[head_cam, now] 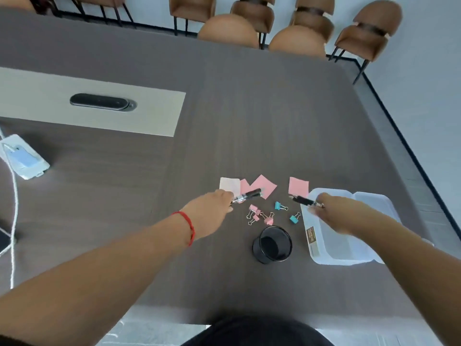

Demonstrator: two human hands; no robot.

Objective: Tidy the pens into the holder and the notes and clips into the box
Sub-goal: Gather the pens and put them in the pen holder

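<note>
My left hand grips a black pen that points right over the pink notes. My right hand grips a second black pen that points left, above the rim of the clear plastic box. One more pink note lies behind that pen, and a white note lies by my left hand. Several pink binder clips and two teal clips lie between my hands. The black mesh pen holder stands upright in front of the clips, with nothing visible inside.
The dark table holds a beige inset with a black cable hatch. A white power strip with cables sits at the left edge. Brown chairs line the far side. The box's open lid lies behind it.
</note>
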